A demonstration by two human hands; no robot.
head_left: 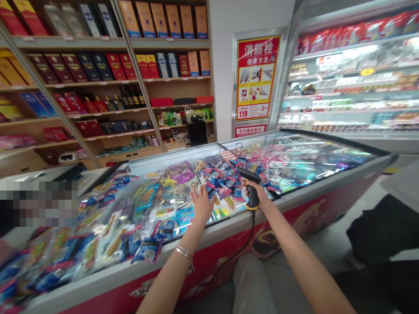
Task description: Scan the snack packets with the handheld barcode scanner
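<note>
**Q:** Fig. 1, right side: what does your right hand (pixel 262 195) hold?

**A:** Your right hand is clenched round a black-and-yellow handheld barcode scanner (pixel 251 192), its head pointing away from you over the chest. A black cord (pixel 236 253) runs from it down the red front panel (pixel 212 266).

**Q:** And your left hand (pixel 202 205)?

**A:** Released: fingers spread, palm down, nothing held. A silver bracelet (pixel 183 252) sits on that wrist. You cannot tell from this view whether the hand touches the packets or the glass.

**Q:** Where are the goods?

**A:** Bright plastic snack packets (pixel 214 181) lie heaped in the glass-topped display freezer (pixel 209 233), directly beneath and ahead of both your hands. Wooden shelves of boxed liquor (pixel 98 65) stand beyond.

**Q:** What is done, and what is left?

**A:** Done: the scanner is in your hand, with its head just above the packets. Left: every visible packet lies loose in the heap. Neither hand holds one, and no separate pile shows.
</note>
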